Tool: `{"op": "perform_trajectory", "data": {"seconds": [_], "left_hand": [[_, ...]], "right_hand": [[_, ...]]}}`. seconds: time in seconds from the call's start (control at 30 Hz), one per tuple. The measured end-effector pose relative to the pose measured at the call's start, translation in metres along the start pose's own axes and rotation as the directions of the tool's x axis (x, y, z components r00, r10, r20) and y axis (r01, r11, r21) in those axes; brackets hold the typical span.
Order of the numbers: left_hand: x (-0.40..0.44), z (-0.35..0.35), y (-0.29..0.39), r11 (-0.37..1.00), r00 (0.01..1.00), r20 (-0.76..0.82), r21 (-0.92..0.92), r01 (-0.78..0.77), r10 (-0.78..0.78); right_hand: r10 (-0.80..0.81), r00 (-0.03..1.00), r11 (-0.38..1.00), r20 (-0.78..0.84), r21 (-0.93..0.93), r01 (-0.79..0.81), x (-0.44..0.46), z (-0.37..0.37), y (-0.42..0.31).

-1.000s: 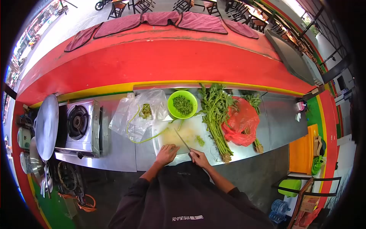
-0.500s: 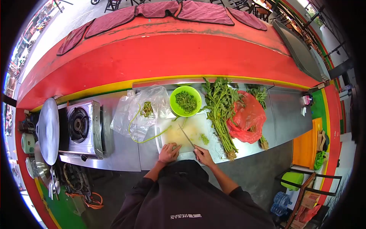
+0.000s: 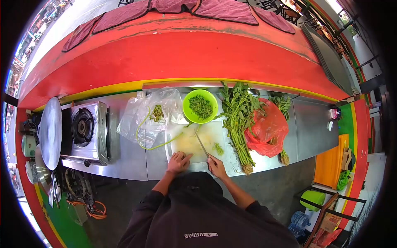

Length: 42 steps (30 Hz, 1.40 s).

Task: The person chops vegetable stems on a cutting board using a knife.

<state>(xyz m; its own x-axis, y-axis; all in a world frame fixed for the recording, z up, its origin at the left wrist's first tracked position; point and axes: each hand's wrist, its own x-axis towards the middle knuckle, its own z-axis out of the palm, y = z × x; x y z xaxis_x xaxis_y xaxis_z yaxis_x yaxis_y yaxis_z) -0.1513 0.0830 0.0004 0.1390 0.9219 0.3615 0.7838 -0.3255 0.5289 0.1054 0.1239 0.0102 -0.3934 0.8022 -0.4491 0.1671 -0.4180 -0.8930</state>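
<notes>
A knife (image 3: pixel 201 142) is gripped by its handle in my right hand (image 3: pixel 216 166), its blade slanting up and left across the white cutting board (image 3: pixel 168 144). My left hand (image 3: pixel 179 162) rests at the board's near left edge, thumb apart from the fingers, with nothing visible in it. A small heap of chopped green stems (image 3: pixel 218 149) lies right of the blade. At the board's far edge stands a lime-green bowl (image 3: pixel 185 113) of chopped leaves (image 3: pixel 200 106). One long green stem (image 3: pixel 155 148) curves from the board to the left.
Left of the board lies a clear plastic bag (image 3: pixel 128 122) with a few greens. A leafy bunch (image 3: pixel 237 124) and a red plastic bag (image 3: pixel 269 132) lie to the right. The gas stove (image 3: pixel 101 132) and a large metal lid (image 3: pixel 50 134) are far left. A red wall (image 3: pixel 173 58) rises behind.
The whole view has shifted slightly. Relative to the board, both hands and the knife stay in almost the same places; the chopped heap and bowl look unchanged.
</notes>
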Motion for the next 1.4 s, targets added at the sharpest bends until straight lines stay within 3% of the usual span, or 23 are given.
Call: {"op": "perform_trajectory", "data": {"seconds": [0.37, 0.6, 0.9, 1.0, 1.07, 1.1, 1.13, 1.17, 1.2, 1.33, 1.4], "left_hand": [[0.001, 0.002, 0.011, 0.996, 0.997, -0.051, 0.058, 0.064, -0.061], [0.003, 0.003, 0.021, 0.998, 0.997, -0.078, 0.062, -0.004, 0.009], [0.001, 0.007, 0.026, 0.994, 0.995, -0.023, 0.050, 0.095, -0.094], [0.005, 0.013, 0.030, 0.989, 0.995, -0.054, 0.112, 0.094, -0.088], [0.008, 0.014, 0.033, 0.991, 0.992, -0.046, 0.051, 0.123, -0.121], [0.007, 0.018, 0.032, 0.989, 0.990, -0.049, 0.066, 0.135, -0.132], [0.010, 0.016, 0.038, 0.986, 0.985, -0.061, 0.010, 0.164, -0.163], [0.012, 0.017, 0.039, 0.980, 0.979, -0.053, 0.022, 0.199, -0.198], [0.012, 0.023, 0.036, 0.983, 0.979, -0.088, 0.013, 0.184, -0.182], [0.015, 0.023, 0.045, 0.972, 0.967, -0.102, 0.023, 0.235, -0.232], [0.016, 0.024, 0.051, 0.962, 0.956, -0.116, 0.020, 0.272, -0.268]], "right_hand": [[-0.080, 0.996, 0.976, 0.036, -0.199, 0.085, 0.000, -0.003, 0.005], [-0.042, 0.998, 0.983, 0.046, -0.175, 0.049, -0.012, -0.006, -0.013], [-0.045, 0.994, 0.973, 0.095, -0.221, 0.065, -0.017, -0.020, 0.001], [-0.121, 0.978, 0.943, 0.171, -0.288, 0.167, -0.029, -0.030, 0.018], [-0.184, 0.961, 0.924, 0.206, -0.296, 0.241, -0.039, -0.039, 0.011], [-0.163, 0.961, 0.872, 0.223, -0.423, 0.246, -0.044, -0.046, 0.003], [-0.231, 0.951, 0.880, 0.204, -0.374, 0.293, -0.044, -0.047, 0.004], [-0.444, 0.881, 0.796, 0.165, -0.380, 0.472, -0.032, -0.048, 0.030], [-0.278, 0.941, 0.840, 0.192, -0.427, 0.335, -0.037, -0.055, 0.015], [-0.212, 0.963, 0.858, 0.164, -0.441, 0.264, -0.042, -0.056, -0.002], [-0.067, 0.986, 0.877, 0.150, -0.463, 0.130, -0.048, -0.054, -0.006]]}}
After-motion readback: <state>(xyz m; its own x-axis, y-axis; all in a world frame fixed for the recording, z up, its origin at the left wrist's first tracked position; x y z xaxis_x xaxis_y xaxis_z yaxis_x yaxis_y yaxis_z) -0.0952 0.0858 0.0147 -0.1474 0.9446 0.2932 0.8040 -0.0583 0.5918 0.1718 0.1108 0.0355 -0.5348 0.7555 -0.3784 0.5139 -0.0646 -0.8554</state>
